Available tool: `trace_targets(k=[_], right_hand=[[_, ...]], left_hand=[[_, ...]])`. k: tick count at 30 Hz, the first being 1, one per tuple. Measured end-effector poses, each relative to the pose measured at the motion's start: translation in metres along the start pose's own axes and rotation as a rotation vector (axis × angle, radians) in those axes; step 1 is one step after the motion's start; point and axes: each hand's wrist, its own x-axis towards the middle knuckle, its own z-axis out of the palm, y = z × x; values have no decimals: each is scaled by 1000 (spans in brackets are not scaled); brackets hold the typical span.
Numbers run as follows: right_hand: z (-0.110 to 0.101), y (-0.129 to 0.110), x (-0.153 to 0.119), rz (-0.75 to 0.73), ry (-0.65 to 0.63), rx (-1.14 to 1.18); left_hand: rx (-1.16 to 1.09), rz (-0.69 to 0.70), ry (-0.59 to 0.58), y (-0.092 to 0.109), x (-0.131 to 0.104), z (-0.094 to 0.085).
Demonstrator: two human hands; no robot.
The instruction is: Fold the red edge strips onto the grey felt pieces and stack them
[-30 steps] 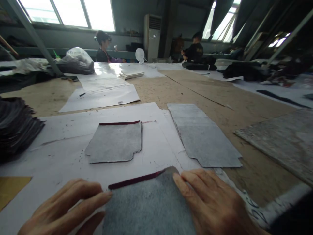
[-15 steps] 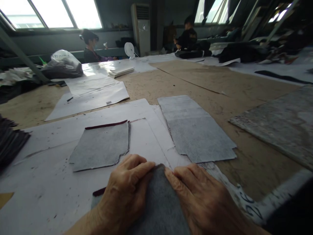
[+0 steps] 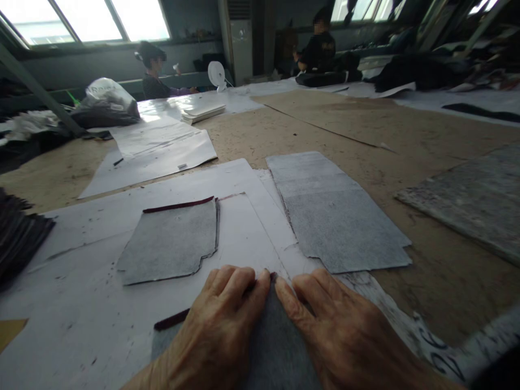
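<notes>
A grey fabric piece [image 3: 280,346] lies in front of me, with a dark maroon folded edge [image 3: 173,319] showing at its left. My left hand [image 3: 219,325] is closed on the far edge of this piece, thumb and fingers bent over it. Close beside it, my right hand [image 3: 345,325] pinches the same edge, fingertips pressed down. A small bit of maroon shows between the two hands; the rest of that edge is hidden under them. Beyond my left hand lies a small pile of grey fabric pieces [image 3: 174,238] with a maroon top edge. Flat grey pieces [image 3: 337,216] lie beyond my right hand.
White paper [image 3: 81,292] covers the near table over brown board [image 3: 244,135]. A dark fabric stack [image 3: 20,238] stands at left, a worn grey slab [image 3: 471,195] at right. Farther off are a plastic bag [image 3: 108,100], a white fan [image 3: 217,75] and two people [image 3: 156,81].
My left hand has shifted slightly right, its thumb nearer my right hand. The grey bump between the hands has flattened, and maroon shows there now. The view has shifted a little.
</notes>
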Motion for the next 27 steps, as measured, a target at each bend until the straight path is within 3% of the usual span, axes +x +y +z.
trace_targets(k=[14, 18, 22, 25, 27], right_hand=[[2, 1, -1, -7, 70, 75], [-3, 6, -2, 87, 91, 274], [-12, 10, 0, 199, 129, 471], [-18, 13, 4, 354, 137, 453], [-20, 14, 7, 407, 209, 335]], left_hand=[[175, -8, -137, 2, 3, 2], [143, -123, -150, 2, 0, 1], [105, -225, -64, 6, -2, 2], [18, -271, 10, 9, -2, 1], [-34, -294, 23, 10, -1, 1]])
